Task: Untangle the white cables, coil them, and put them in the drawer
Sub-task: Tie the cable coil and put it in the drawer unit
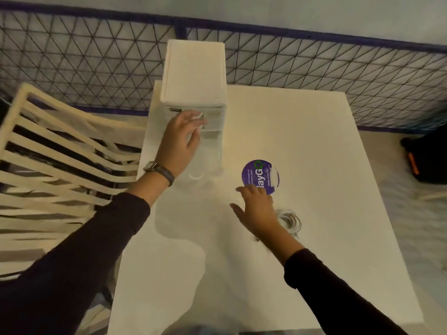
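Note:
A coiled white cable (289, 220) lies on the white table (302, 131), just right of my right hand (256, 211). That hand hovers flat above the table with its fingers spread and holds nothing. A white drawer unit (193, 73) stands at the table's far edge. One clear drawer (208, 163) is pulled out toward me, and I cannot make out any contents. My left hand (183, 141) reaches over this drawer with its fingers apart against the unit's front. A small white blur sits at its fingertips, and I cannot tell what it is.
A round purple sticker (260, 176) lies on the table beside the open drawer. A slatted cream chair (55, 151) stands to the left. A dark wire-mesh fence (314, 68) runs behind the table. A black bag (428, 160) sits on the floor at right.

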Available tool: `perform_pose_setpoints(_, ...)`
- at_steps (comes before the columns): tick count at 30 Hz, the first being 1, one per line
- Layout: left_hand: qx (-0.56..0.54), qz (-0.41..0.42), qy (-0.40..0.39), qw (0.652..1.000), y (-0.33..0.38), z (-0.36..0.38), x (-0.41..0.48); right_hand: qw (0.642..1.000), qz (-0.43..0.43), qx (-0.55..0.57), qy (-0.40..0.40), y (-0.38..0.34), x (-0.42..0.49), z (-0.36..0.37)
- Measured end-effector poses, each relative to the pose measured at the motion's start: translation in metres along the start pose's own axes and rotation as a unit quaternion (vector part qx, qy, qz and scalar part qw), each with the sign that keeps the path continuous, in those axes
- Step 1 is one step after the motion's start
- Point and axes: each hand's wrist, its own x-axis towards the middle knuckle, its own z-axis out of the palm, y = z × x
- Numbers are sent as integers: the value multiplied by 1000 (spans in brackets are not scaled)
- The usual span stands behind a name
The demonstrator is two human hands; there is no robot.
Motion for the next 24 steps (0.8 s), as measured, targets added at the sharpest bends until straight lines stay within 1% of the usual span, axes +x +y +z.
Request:
perform_pose_setpoints(2, -30, -19, -14, 999, 16, 16, -40, 996, 87, -36, -9, 32, -16, 2)
perform_pose_setpoints(4, -48, -44, -30, 997, 28, 31, -75, 986, 147, -54, -61, 58, -26, 7)
perform_pose_setpoints(7, -61, -83, -42, 994, 39, 47, -115, 974, 168, -56, -144, 83, -34, 15)
perform_pose_setpoints(10, -66, -116, -59, 989, 50, 55, -144, 967, 171, -11, -189, 94, -40, 20)
perform_pose_setpoints(12, -71, -136, -65, 986, 54, 57, -156, 969, 168, 16, -182, 97, -40, 21)
perform_pose_setpoints(15, -75, -154, -62, 983, 59, 55, -164, 972, 165, 20, -168, 96, -37, 22)
perform_pose_setpoints(19, -82, -157, -53, 983, 66, 51, -167, 977, 171, 43, -123, 94, -41, 29)
perform_pose_setpoints(24, -81, -162, -46, 982, 67, 42, -163, 977, 157, 108, -99, 91, -47, 26)
